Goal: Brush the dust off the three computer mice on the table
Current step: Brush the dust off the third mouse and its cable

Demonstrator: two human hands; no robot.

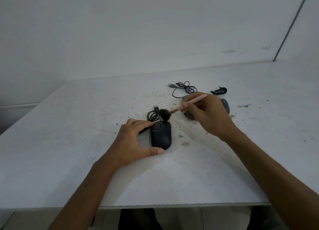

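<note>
**Dust brushed from the nearest of three mice**

A wide pale table (69,143), speckled with grit, is seen from above. Near its middle, just ahead of the person, a black mouse (161,135) is laid flat. Its long axis runs away from the person, with buttons and wheel pointed toward the far wall and its cable (151,114) coiled just beyond the nose.

The left hand (133,141) is curled round the mouse, with fingers laid along the left flank and the thumb pressed to the rear end. The right hand (207,114) is pinched on the pink handle of a brush (189,104), held like a pen. The handle is slanted up to the right, and the dark bristles are lowered onto the mouse's front edge.

Behind that hand a second mouse (188,116) and a third mouse (226,105) are partly hidden.

The black mouse is judged light, hard-shelled and smooth, so it is likely to be slid by a stroke unless braced at the sides, as here. The bristles are judged soft, and the brush is best held at mid-handle.
</note>
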